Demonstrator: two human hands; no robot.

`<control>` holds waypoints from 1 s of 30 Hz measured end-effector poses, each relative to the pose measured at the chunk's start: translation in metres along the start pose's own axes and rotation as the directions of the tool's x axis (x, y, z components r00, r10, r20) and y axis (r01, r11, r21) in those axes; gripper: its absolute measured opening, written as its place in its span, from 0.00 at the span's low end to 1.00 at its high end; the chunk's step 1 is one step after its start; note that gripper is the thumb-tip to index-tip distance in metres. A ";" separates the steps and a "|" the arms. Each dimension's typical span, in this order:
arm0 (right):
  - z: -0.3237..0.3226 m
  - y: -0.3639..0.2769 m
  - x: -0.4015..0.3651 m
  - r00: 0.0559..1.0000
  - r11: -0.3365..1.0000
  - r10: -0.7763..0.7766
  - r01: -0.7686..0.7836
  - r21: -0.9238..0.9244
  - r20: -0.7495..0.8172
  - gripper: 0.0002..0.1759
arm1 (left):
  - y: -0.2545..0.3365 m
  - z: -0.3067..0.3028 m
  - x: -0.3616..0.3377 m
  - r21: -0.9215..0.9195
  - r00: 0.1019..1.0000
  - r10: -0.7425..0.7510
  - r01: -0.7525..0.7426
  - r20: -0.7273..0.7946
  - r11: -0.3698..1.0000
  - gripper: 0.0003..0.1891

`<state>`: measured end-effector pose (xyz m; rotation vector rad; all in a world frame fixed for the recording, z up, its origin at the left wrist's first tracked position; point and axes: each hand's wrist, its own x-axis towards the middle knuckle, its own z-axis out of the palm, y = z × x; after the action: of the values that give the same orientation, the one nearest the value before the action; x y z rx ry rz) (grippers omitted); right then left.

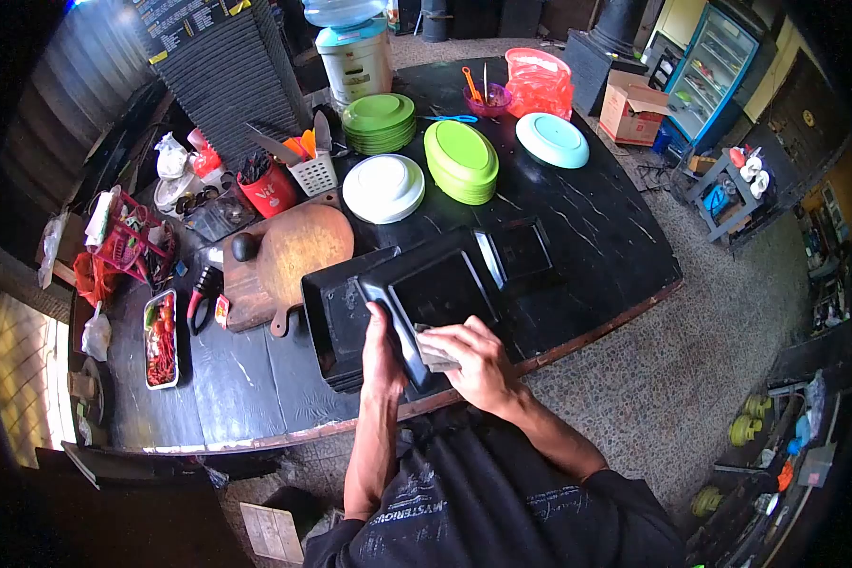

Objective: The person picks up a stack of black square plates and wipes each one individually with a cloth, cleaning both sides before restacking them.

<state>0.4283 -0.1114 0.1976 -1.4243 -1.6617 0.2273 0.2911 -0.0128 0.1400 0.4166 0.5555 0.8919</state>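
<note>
My left hand (pixel 381 358) grips the left edge of a black rectangular tray (pixel 435 292), which is tilted up over the table's front edge. In my right hand (pixel 478 360) is a folded greyish cloth (pixel 437 350), pressed against the tray's near side. Just left of the held tray lies a stack of similar black trays (pixel 324 350), partly hidden behind it. A smaller black tray (pixel 523 254) rests on the table to the right.
Green plates (pixel 460 156), white plates (pixel 383 189) and a pale blue oval plate (pixel 552 140) stand behind the trays. Leftward are a wooden cutting board (pixel 303 251), a red container (pixel 268 189) of utensils and a tray of chillies (pixel 161 341).
</note>
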 end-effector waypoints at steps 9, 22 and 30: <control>-0.029 0.047 -0.001 0.991 0.966 0.099 -0.116 -0.230 -0.086 0.26 | 0.009 0.004 -0.009 0.069 0.999 -0.010 0.012 -0.036 0.998 0.30; 0.007 0.012 0.025 0.983 0.996 0.019 -0.036 -0.087 -0.185 0.27 | -0.019 0.003 -0.005 0.004 0.998 -0.061 0.061 -0.007 0.998 0.26; -0.006 0.016 -0.001 0.995 0.999 -0.045 0.043 0.024 0.088 0.31 | 0.011 -0.006 -0.007 0.035 0.999 0.046 -0.045 -0.028 0.998 0.30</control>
<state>0.4438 -0.1095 0.1908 -1.3772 -1.7550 0.2862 0.2776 -0.0116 0.1433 0.4490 0.5908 0.9341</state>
